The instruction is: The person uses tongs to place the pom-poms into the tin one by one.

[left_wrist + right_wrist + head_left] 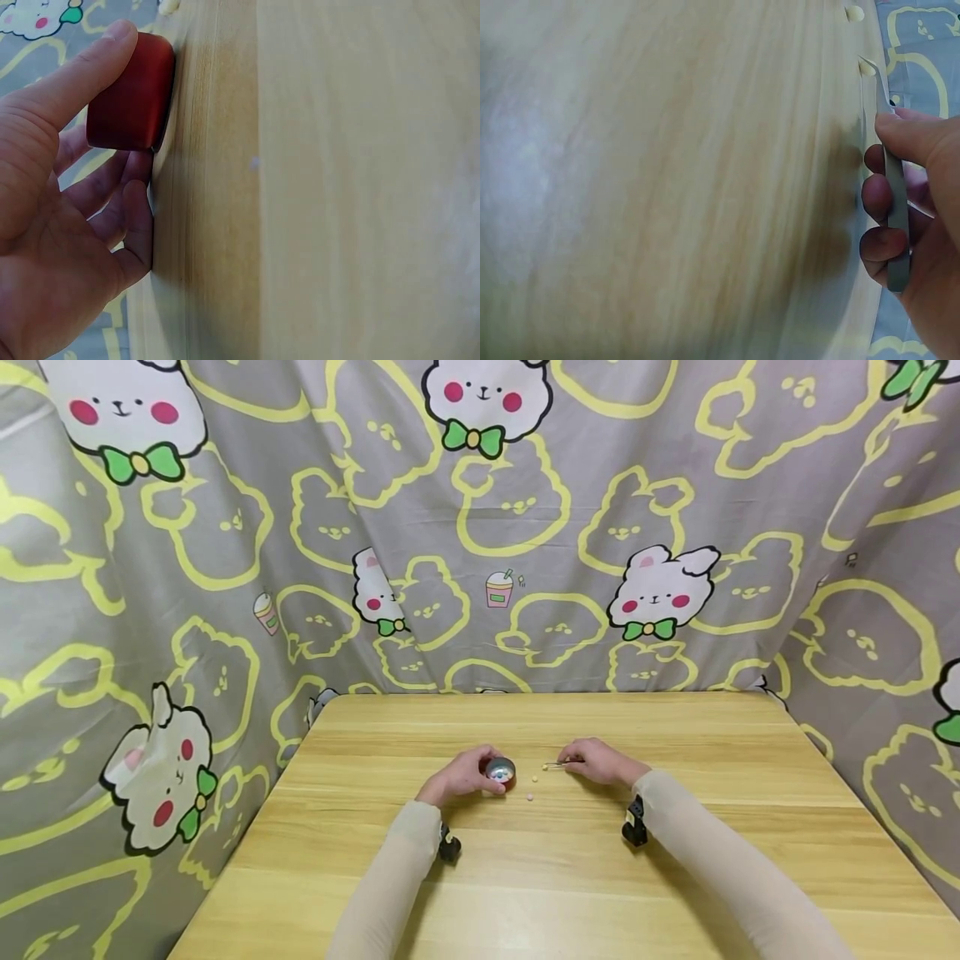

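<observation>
My left hand (pixel 463 775) holds a small round red tin (pixel 135 97) at its side, with the thumb across its wall and fingers behind. Its silvery inside shows from above, with several small pale and bluish pieces in it. My right hand (pixel 597 762) grips a pair of metal tweezers (pixel 897 202), whose tips point left towards the tin. At those tips is a small yellowish piece (pixel 868 68); whether it is pinched or only touched I cannot tell. Between the hands lie another yellowish piece (pixel 535 779) and a pinkish one (pixel 529 797).
Both hands work low over a light wooden table (pixel 525 877). A grey curtain (pixel 465 527) with yellow outlines and white cartoon animals hangs behind and at both sides. Small black devices (pixel 635 825) are strapped at the wrists over beige sleeves.
</observation>
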Available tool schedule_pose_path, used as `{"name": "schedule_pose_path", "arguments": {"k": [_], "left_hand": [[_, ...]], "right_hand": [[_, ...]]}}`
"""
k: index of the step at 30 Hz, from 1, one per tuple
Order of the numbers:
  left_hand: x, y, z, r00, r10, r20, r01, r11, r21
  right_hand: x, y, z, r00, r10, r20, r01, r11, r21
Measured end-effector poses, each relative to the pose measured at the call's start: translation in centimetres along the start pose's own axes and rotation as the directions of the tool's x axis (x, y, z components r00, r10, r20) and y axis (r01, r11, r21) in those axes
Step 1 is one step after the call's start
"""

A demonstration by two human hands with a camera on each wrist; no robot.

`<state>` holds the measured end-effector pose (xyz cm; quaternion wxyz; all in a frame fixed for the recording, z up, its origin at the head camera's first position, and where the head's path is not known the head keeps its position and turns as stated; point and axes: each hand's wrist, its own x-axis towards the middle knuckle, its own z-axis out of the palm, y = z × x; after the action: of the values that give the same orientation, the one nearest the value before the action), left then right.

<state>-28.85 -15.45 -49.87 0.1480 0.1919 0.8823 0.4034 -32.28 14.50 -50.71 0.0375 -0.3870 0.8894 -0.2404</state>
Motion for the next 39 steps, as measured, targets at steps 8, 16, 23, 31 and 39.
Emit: {"name": "schedule_pose_path", "arguments": {"k": [8,16,23,31,39], "left_hand": [[0.0,0.2,0.0,1.000,-0.003,0.003,0.003,1.000,-0.001],[0.0,0.6,-0.2,1.000,-0.008,0.005,0.008,1.000,0.008],[-0.2,0.7,-0.3,1.000,0.011,0.007,-0.011,1.000,0.022],[-0.2,0.4,-0.3,1.000,0.014,0.007,-0.014,1.000,0.014],[-0.2,0.5,-0.2,1.000,-0.003,0.004,0.003,1.000,-0.020]], "right_hand": [[-0.1,0.1,-0.2,1.000,0.000,-0.002,0.001,1.000,0.008],[-0.4,0.3,-0.8,0.987,-0.132,-0.094,0.137,0.989,0.048],[-0.5,-0.4,-1.7,0.997,-0.033,-0.064,0.037,0.997,0.073],[-0.1,-1.4,-2.6,0.996,-0.070,-0.063,0.072,0.997,0.029],[0.7,-3.0,-3.3,0.996,-0.079,-0.043,0.081,0.996,0.044]]}}
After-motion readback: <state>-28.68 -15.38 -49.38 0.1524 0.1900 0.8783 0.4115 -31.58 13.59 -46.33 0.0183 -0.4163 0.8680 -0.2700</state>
